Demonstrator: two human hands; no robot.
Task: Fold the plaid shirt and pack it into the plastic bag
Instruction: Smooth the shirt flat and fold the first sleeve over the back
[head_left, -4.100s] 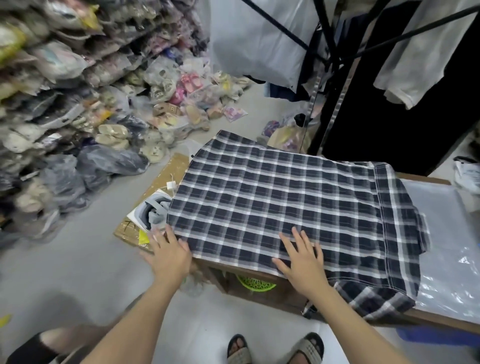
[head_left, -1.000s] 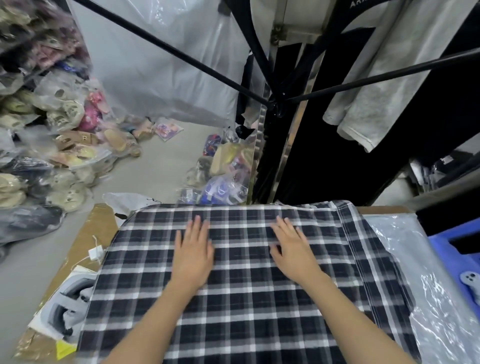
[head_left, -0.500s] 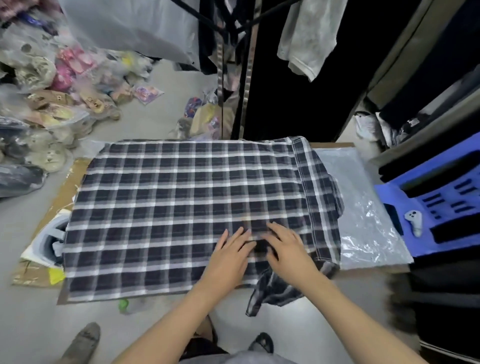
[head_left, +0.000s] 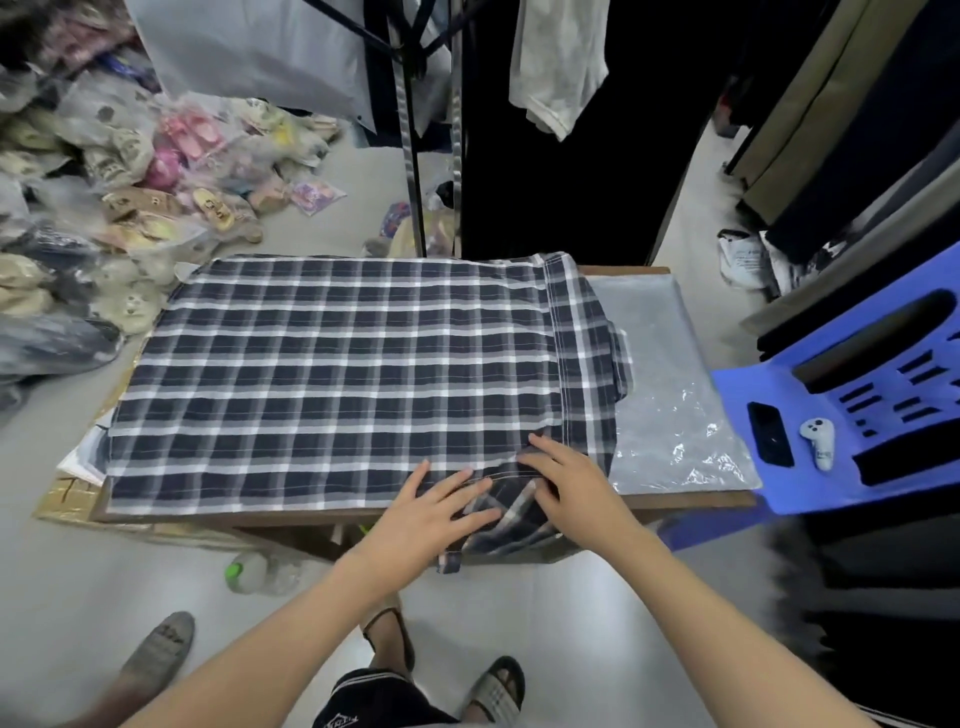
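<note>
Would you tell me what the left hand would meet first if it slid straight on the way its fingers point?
Probably the right hand, just ahead on the dark plaid shirt.

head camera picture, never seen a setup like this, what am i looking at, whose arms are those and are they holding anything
There is no machine here. A person wears one wide-angle camera on the head, looking forward and down, so the two bare arms are their own. This one picture comes from that view. A plaid shirt lies spread on a wooden table, with one sleeve hanging over the near edge. A clear plastic bag lies flat to its right. The left hand and right hand rest flat on the shirt by that sleeve, fingers fairly straight; neither grips anything.
</note>
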